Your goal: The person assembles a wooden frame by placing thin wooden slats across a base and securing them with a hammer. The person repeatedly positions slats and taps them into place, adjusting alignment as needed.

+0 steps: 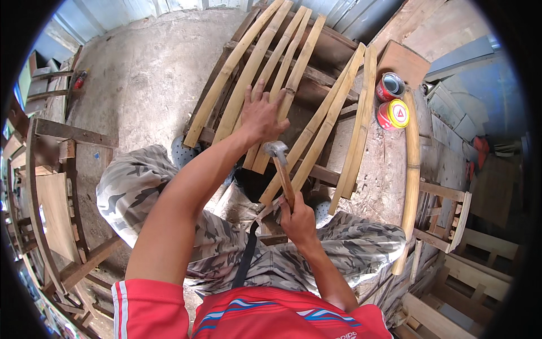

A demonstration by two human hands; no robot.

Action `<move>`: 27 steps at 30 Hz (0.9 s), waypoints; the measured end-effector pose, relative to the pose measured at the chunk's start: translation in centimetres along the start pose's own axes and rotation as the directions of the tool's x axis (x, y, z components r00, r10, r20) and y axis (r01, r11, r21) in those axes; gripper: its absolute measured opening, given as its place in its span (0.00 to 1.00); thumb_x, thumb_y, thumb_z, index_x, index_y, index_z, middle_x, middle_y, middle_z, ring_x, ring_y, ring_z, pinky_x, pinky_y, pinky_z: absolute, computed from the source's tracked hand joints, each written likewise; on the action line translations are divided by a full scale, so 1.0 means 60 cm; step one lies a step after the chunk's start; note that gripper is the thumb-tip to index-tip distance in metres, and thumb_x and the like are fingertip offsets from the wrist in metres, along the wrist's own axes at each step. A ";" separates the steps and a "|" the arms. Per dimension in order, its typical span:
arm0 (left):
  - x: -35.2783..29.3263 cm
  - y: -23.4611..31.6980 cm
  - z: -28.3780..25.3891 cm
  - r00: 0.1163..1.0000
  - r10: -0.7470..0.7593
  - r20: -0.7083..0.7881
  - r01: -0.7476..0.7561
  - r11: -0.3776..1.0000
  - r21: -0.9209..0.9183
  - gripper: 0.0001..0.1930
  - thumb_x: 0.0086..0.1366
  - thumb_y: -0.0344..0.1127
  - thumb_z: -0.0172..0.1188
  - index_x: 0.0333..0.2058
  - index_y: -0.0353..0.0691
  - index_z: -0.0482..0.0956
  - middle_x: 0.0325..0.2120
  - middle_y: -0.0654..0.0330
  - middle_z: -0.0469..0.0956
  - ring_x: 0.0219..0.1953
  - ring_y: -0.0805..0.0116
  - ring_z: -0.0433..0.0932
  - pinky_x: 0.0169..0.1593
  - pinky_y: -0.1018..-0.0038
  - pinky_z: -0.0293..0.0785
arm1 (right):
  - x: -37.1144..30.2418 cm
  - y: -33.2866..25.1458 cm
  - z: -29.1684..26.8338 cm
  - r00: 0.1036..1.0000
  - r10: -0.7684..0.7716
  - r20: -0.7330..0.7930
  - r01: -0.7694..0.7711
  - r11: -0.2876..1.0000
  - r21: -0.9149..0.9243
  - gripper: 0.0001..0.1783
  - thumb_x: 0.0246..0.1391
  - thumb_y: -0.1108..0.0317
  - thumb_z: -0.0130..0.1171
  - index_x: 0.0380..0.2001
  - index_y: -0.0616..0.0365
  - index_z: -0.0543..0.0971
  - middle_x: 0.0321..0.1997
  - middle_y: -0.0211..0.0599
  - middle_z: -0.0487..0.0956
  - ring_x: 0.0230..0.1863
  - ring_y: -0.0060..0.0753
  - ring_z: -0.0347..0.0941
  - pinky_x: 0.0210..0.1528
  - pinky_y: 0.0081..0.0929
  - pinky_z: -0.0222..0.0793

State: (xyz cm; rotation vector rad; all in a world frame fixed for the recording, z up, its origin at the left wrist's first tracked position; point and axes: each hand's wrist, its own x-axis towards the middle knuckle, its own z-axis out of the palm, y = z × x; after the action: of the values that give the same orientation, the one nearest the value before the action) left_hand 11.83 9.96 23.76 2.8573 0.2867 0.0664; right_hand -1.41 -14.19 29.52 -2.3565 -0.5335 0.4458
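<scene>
Several split bamboo strips lie side by side across a low wooden frame in front of me. My left hand rests on the middle strips with its fingers spread. In my right hand is a hammer, gripped by its wooden handle. Its metal head points up and away from me, close to the near ends of the strips. Further right, more bamboo strips lean across the same frame, some of them crossing at an angle.
To the right stand an open red can and a red can with a yellow lid. Beside them lies a long bamboo pole. Wooden frames stand at the left, and wooden pieces are stacked at the lower right.
</scene>
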 end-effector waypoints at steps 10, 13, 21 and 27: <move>0.000 0.000 -0.002 1.000 -0.005 0.006 0.005 1.000 0.023 0.47 0.60 0.64 0.57 0.74 0.54 0.53 0.65 0.41 0.66 0.77 0.43 0.42 0.75 0.43 0.30 | -0.001 0.013 0.009 0.999 0.042 -0.014 -0.041 0.998 0.036 0.13 0.67 0.60 0.56 0.39 0.60 0.70 0.22 0.59 0.77 0.29 0.69 0.77 0.27 0.55 0.69; 0.005 0.005 -0.008 1.000 0.007 0.013 -0.007 1.000 0.006 0.47 0.61 0.64 0.56 0.75 0.53 0.53 0.64 0.40 0.67 0.77 0.44 0.43 0.76 0.45 0.32 | 0.000 0.022 0.015 0.999 0.052 0.012 -0.052 0.999 -0.011 0.15 0.67 0.58 0.56 0.39 0.60 0.70 0.23 0.61 0.79 0.30 0.69 0.78 0.30 0.58 0.71; 0.002 0.008 -0.018 0.998 -0.011 0.060 0.011 1.000 0.001 0.48 0.62 0.67 0.55 0.74 0.50 0.53 0.65 0.39 0.65 0.77 0.45 0.42 0.76 0.45 0.31 | -0.017 0.033 -0.004 0.984 0.154 0.086 -0.156 0.988 0.018 0.16 0.67 0.56 0.56 0.39 0.60 0.72 0.26 0.61 0.80 0.33 0.71 0.78 0.33 0.58 0.71; 0.000 0.006 -0.012 1.000 -0.007 -0.009 0.007 0.999 -0.033 0.49 0.61 0.70 0.55 0.74 0.51 0.54 0.70 0.42 0.59 0.77 0.45 0.40 0.76 0.46 0.29 | -0.036 0.025 -0.015 0.963 0.260 0.073 -0.267 0.955 0.128 0.18 0.67 0.53 0.56 0.41 0.59 0.75 0.29 0.58 0.81 0.37 0.68 0.79 0.36 0.53 0.71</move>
State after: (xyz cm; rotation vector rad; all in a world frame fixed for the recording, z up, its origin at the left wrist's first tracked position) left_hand 11.86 9.79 24.56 2.8240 0.2948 0.0826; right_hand -2.50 -16.75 29.55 -2.2952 -0.2039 0.6495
